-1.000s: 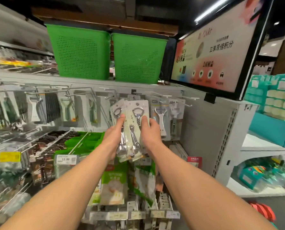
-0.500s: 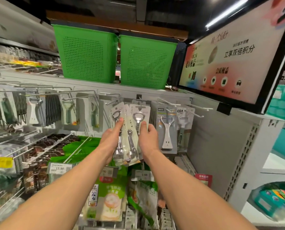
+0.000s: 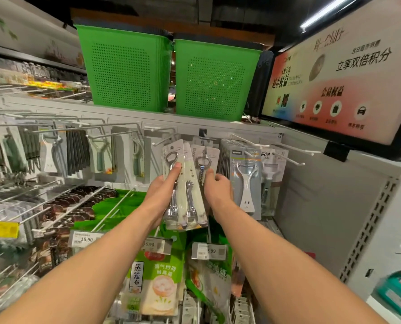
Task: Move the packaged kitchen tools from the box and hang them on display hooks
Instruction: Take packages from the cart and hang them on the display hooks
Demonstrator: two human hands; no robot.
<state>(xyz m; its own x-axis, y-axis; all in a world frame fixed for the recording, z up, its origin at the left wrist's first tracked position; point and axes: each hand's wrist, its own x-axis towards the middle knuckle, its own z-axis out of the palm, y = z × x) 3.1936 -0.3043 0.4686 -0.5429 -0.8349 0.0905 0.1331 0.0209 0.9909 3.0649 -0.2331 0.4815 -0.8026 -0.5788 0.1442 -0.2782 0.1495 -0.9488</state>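
Hands at the peg wall, opener packs raised to hook height.

Left hand (image 3: 162, 190) gripped a fanned stack of packaged openers (image 3: 190, 176), thumb pressed on the front card and fingers curled behind. It held them upright with their tops near the hooks, probably so the hang holes could meet a peg. Right hand (image 3: 218, 190) pinched the lower part of a single pack (image 3: 207, 155) just beside the stack, thumb on its face. That pack's top sat under a black bracket (image 3: 203, 132), though whether it already hung from a hook could not be told. The pinch likely steadied the card for threading. White peelers (image 3: 245, 183) hung close on the right, and the box was out of view.
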